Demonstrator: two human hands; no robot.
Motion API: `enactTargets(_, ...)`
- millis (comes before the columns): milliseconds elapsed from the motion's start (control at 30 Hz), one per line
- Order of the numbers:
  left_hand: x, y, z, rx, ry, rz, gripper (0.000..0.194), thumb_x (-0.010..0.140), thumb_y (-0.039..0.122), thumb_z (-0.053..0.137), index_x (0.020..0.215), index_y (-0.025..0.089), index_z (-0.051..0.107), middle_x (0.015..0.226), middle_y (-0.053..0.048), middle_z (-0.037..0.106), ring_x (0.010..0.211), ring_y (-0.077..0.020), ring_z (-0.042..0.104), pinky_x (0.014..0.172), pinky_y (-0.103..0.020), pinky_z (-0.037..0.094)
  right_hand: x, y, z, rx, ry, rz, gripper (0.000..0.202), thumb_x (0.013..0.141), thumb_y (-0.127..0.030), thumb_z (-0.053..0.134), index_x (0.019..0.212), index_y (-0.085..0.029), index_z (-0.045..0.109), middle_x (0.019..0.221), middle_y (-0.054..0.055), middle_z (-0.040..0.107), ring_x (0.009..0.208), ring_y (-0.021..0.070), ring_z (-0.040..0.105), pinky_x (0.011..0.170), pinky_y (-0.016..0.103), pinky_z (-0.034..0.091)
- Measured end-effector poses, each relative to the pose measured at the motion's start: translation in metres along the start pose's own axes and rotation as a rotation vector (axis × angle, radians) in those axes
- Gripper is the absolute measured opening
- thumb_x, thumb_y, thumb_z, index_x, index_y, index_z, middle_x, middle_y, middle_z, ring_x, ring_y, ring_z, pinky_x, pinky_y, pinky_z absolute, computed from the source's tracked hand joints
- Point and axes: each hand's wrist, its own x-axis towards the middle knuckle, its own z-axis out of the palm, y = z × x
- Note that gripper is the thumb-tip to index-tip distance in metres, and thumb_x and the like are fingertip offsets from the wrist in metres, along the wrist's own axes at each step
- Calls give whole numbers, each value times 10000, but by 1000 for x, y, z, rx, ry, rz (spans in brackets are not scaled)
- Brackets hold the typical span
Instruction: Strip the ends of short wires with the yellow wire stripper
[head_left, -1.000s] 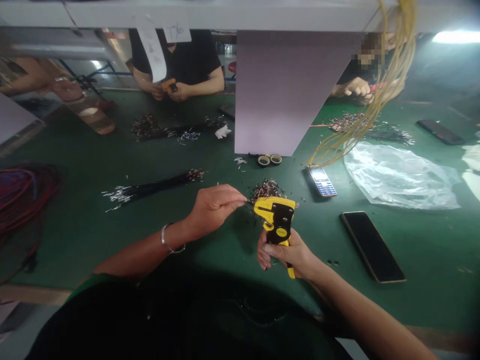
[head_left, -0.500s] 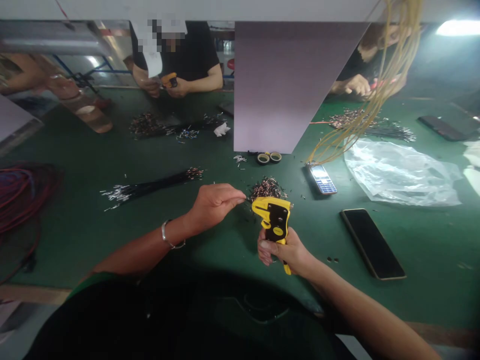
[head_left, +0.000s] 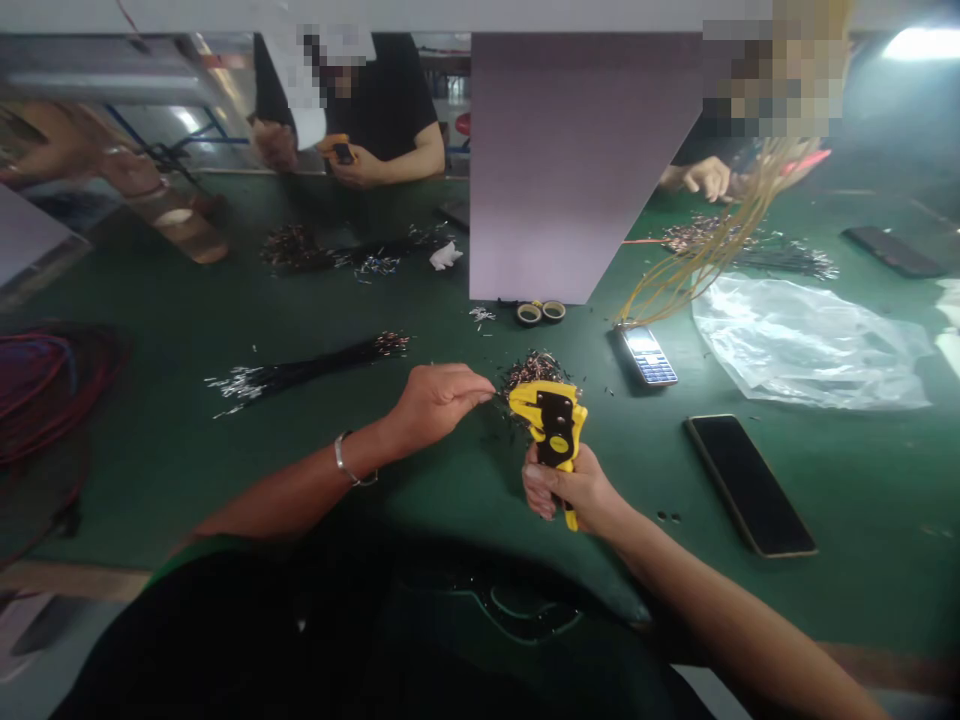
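Note:
In my right hand (head_left: 566, 485) is a yellow and black wire stripper (head_left: 556, 425), with my fingers wrapped round its handle. Its jaws point left toward my left hand (head_left: 442, 400). The left fingertips are pinched on a thin black wire (head_left: 498, 393), mostly hidden, just beside the jaws. Behind the tool lies a pile of short dark wire offcuts with coppery ends (head_left: 536, 370). A bundle of black wires (head_left: 315, 362) rests on the green table (head_left: 450, 520), to the left beyond my left hand.
A smartphone (head_left: 750, 485) and a lit keypad phone (head_left: 646, 355) lie at right, near a clear plastic bag (head_left: 810, 345). Two tape rolls (head_left: 540, 313) sit by a pale upright panel (head_left: 562, 170). Red cable coils (head_left: 52, 390) are at left. Co-workers sit opposite, one holding an orange tool (head_left: 336, 148).
The wire stripper and my right hand have risen slightly. My left hand stays pinched beside the jaws. Across the table, a co-worker's hand has moved away from the orange tool.

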Motion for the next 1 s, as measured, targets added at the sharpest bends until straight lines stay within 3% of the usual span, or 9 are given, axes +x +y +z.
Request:
enactTargets(200, 2, 0, -6, 12, 77, -20, 138, 900, 232, 621, 821, 195, 729, 739, -12, 741, 651, -105, 684, 602, -204, 519, 2, -12, -1, 34, -62, -87, 279, 742, -292, 803, 734, -166, 555, 506, -51, 522, 431, 106, 481, 434, 268, 421)
enactTargets(400, 1, 4, -8, 119, 147, 80, 108, 896, 186, 628, 828, 181, 712, 756, -21, 746, 659, -109, 690, 608, -197, 530, 4, -23, -7, -69, 72, -183, 248, 740, -290, 786, 829, -172, 587, 601, -28, 571, 526, 135, 519, 542, 312, 453)
enactTargets(567, -2, 3, -5, 178, 237, 203, 78, 887, 151, 627, 868, 179, 697, 775, -17, 751, 697, -110, 703, 636, -197, 546, 2, -28, -9, -289, 140, -139, 277, 709, -330, 798, 842, -170, 615, 680, 4, 627, 623, 165, 570, 632, 325, 461)
enactTargets(800, -1, 3, -5, 204, 258, 213, 75, 883, 142, 635, 877, 177, 701, 787, -23, 755, 711, -112, 706, 655, -207, 562, 1, -29, -10, -192, 7, -126, 264, 716, -333, 779, 874, -176, 637, 710, 18, 644, 666, 189, 602, 701, 365, 481)
enactTargets(1000, -1, 5, -3, 239, 250, 152, 85, 883, 149, 625, 849, 169, 700, 760, -26, 746, 672, -110, 686, 623, -210, 536, 0, -28, -7, -185, -14, -136, 225, 735, -304, 760, 881, -176, 645, 726, 28, 662, 690, 196, 605, 715, 363, 469)
